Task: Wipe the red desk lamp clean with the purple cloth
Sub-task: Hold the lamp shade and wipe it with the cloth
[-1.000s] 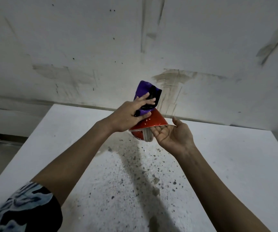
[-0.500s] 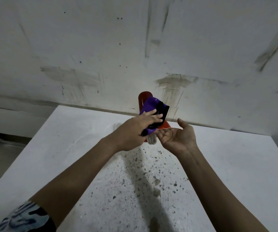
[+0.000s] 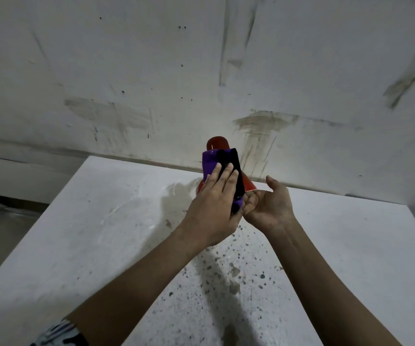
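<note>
two hands, one red lamp (image 3: 217, 144): left hand (image 3: 212, 208) flat-fingered on one purple cloth (image 3: 209, 163), right hand (image 3: 270, 207) cupped loosely beneath

A white table (image 3: 81, 236) speckled with dark spots stands against a stained wall (image 3: 201, 71).

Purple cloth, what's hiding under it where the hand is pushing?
The red desk lamp. Its rounded top pokes out above the purple cloth, and a bit of rim shows on the right. The left hand presses the cloth flat, so the lamp's middle is covered.
</note>
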